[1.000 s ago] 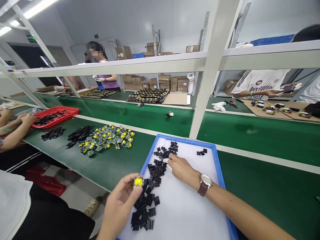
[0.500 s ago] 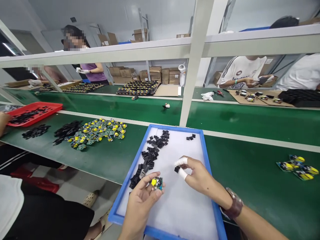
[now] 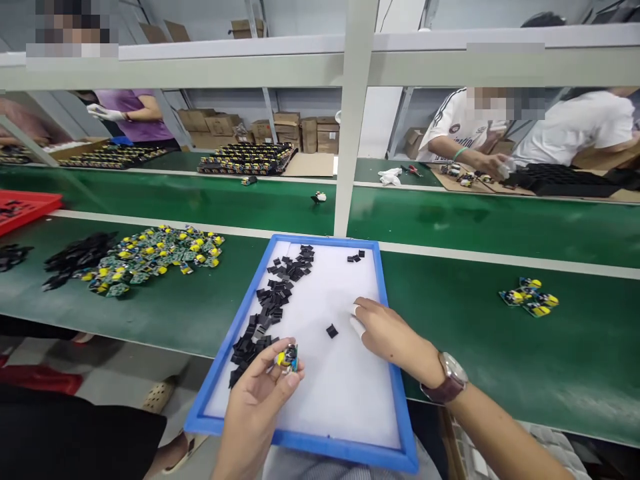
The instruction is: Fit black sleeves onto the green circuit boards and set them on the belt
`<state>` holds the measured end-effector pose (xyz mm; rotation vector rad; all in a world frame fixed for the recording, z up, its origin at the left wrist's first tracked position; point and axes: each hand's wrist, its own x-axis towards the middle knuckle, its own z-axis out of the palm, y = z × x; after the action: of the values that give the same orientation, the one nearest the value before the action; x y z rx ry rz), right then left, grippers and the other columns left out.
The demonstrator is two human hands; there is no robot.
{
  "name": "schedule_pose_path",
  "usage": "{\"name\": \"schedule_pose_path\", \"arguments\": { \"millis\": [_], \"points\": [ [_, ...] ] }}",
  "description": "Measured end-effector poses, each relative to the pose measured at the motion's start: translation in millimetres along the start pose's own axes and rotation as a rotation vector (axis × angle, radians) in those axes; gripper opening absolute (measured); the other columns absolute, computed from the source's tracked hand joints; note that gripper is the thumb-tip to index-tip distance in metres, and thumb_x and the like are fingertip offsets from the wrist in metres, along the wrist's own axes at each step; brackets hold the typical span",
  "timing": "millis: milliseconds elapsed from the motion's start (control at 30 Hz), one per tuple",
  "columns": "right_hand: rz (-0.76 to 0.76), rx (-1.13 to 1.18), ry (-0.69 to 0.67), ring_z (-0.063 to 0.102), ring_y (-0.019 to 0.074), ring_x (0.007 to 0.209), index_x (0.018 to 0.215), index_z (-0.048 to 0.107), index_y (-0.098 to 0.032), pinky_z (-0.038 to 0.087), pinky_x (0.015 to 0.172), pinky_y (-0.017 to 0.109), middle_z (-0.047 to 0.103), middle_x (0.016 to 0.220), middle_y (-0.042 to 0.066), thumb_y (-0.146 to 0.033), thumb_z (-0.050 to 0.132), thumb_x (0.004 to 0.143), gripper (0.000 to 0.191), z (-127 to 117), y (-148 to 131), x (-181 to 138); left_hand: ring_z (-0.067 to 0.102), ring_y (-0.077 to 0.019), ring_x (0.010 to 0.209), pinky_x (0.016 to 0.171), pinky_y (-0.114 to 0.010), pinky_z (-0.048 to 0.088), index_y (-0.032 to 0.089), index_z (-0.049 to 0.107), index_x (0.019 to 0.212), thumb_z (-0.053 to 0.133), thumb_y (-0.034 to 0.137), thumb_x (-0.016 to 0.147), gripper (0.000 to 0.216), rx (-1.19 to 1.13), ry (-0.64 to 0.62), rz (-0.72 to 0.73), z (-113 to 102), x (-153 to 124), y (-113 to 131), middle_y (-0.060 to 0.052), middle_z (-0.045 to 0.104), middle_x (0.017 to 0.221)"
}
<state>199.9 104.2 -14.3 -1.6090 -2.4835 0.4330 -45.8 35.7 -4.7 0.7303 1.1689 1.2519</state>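
My left hand (image 3: 263,387) is closed on a small circuit board (image 3: 288,359) with a yellow part on it, held between thumb and fingers over the lower left of the blue-rimmed tray (image 3: 400,407). My right hand (image 3: 387,330), with white covers on thumb and forefinger, hovers above the tray's right side. Its thumb and forefinger are slightly apart and nothing shows between them. A single black plastic piece (image 3: 332,331) lies on the white tray liner, left of those fingertips and not touched. Many like black pieces (image 3: 273,300) are strewn along the tray's left side.
Left of the tray lies a heap of circuit boards (image 3: 165,253), beside dark flat parts (image 3: 83,257) and a red tray (image 3: 30,208). Several boards (image 3: 531,297) sit at the right. A frame post (image 3: 350,147) rises behind the tray; co-workers stand across the bench.
My right hand has let go of the black piece, which now lies on the liner. My left hand keeps the board, turned slightly. The whole view has shifted.
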Motion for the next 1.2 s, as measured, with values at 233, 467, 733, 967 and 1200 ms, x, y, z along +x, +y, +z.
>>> {"name": "schedule_pose_path", "arguments": {
  "millis": [233, 467, 733, 967, 1200],
  "points": [
    [-0.028, 0.076, 0.007, 0.062, 0.0250, 0.088, 0.088, 0.066, -0.015, 0.049, 0.080, 0.035, 0.065, 0.097, 0.011, -0.013, 0.053, 0.096, 0.016, 10.8, -23.4, 7.7, 0.070, -0.0300, 0.113, 0.098, -0.036, 0.057, 0.021, 0.075, 0.111, 0.090, 0.031, 0.071, 0.044, 0.049, -0.026, -0.004, -5.8, 2.8, -11.5, -0.012, 0.076, 0.115],
    [-0.126, 0.344, 0.106, 0.064, 0.0213, 0.093, 0.110, 0.068, -0.018, 0.052, 0.083, 0.032, 0.067, 0.102, 0.008, 0.000, 0.049, 0.093, 0.032, 17.7, -27.9, 1.0, 0.071, -0.0290, 0.111, 0.093, -0.035, 0.059, 0.020, 0.074, 0.120, 0.076, 0.035, 0.087, 0.036, -0.129, -0.120, -0.143, -9.6, 5.0, -11.1, -0.016, 0.071, 0.131],
    [-0.163, 0.954, 0.403, 0.067, 0.0181, 0.084, 0.114, 0.070, -0.028, 0.053, 0.075, 0.029, 0.070, 0.096, 0.003, -0.011, 0.062, 0.097, 0.025, 11.4, -56.7, -35.6, 0.074, -0.0256, 0.099, 0.084, -0.033, 0.063, 0.021, 0.077, 0.116, 0.071, 0.036, 0.091, 0.029, -0.080, -0.199, -0.111, -3.3, 4.5, -15.0, -0.014, 0.069, 0.135],
    [-0.138, 1.056, 0.545, 0.065, 0.0167, 0.086, 0.112, 0.069, -0.027, 0.053, 0.078, 0.029, 0.069, 0.098, 0.003, -0.006, 0.062, 0.094, 0.028, 25.0, -72.6, -40.6, 0.063, -0.0344, 0.127, 0.105, -0.045, 0.055, 0.024, 0.074, 0.125, 0.079, 0.030, 0.084, 0.041, 0.046, -0.329, -0.038, 1.8, 0.6, -13.2, -0.014, 0.067, 0.139],
    [-0.133, 1.002, 0.621, 0.064, 0.0166, 0.082, 0.112, 0.072, -0.028, 0.053, 0.074, 0.029, 0.067, 0.093, 0.002, -0.004, 0.063, 0.091, 0.033, 32.0, -76.1, -44.5, 0.070, -0.0268, 0.109, 0.090, -0.033, 0.060, 0.025, 0.080, 0.107, 0.087, 0.019, 0.074, 0.035, 0.127, -0.243, 0.104, 3.8, 0.9, -24.0, -0.010, 0.071, 0.123]
  ]
}}
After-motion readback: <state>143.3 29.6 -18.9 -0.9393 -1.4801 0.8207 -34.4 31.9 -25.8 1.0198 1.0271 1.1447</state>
